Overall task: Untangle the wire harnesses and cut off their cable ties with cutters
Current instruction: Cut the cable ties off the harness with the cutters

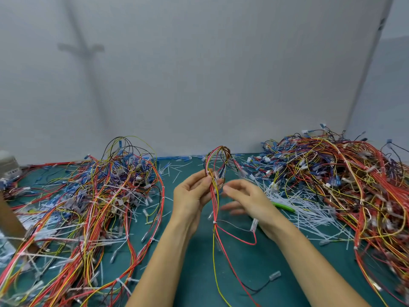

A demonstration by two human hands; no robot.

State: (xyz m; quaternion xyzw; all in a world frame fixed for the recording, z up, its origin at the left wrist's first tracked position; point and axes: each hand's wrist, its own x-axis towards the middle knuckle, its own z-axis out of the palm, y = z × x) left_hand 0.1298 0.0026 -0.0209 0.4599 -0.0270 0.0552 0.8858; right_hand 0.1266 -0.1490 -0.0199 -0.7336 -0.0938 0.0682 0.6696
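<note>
My left hand (192, 194) pinches a thin wire harness (215, 209) of red, yellow and black wires and holds it upright above the green mat. The harness loops over at its top, and a white cable tie (214, 222) binds it below my hands. My right hand (245, 197) hovers just right of the harness with its fingers spread and blurred, holding nothing. The green-handled cutters (284, 207) lie on the mat behind my right hand, partly hidden among cut ties.
A big tangle of harnesses (93, 202) covers the left of the green mat (194, 280). A larger pile (345, 185) fills the right side. Cut white cable ties (309, 213) litter the mat between. A grey wall stands close behind.
</note>
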